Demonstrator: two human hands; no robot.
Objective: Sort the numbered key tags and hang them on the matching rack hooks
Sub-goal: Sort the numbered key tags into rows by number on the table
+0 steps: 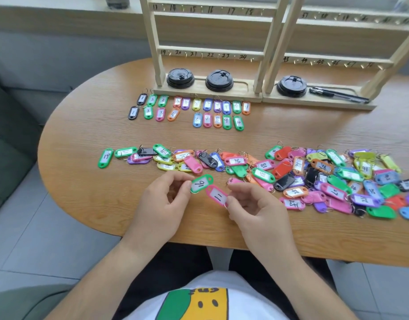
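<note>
My left hand [163,197] pinches a green key tag [200,184] marked 16 by its left end. My right hand [251,205] pinches a pink key tag [218,195] marked 11 by its lower end. Both tags are held just above the wooden table [83,135] near its front edge. Behind my hands a mixed pile of coloured tags [291,172] stretches across the table to the right. Further back, sorted tags [189,110] numbered 1 to 10 lie in two rows. Two wooden racks [210,51] with numbered hooks stand at the back.
Three black cup lids [180,77] sit in the racks' base trays, and black pens [337,95] lie in the right tray. A lone green tag [106,157] marked 19 lies at the pile's left end. A grey sofa is to the left of the table.
</note>
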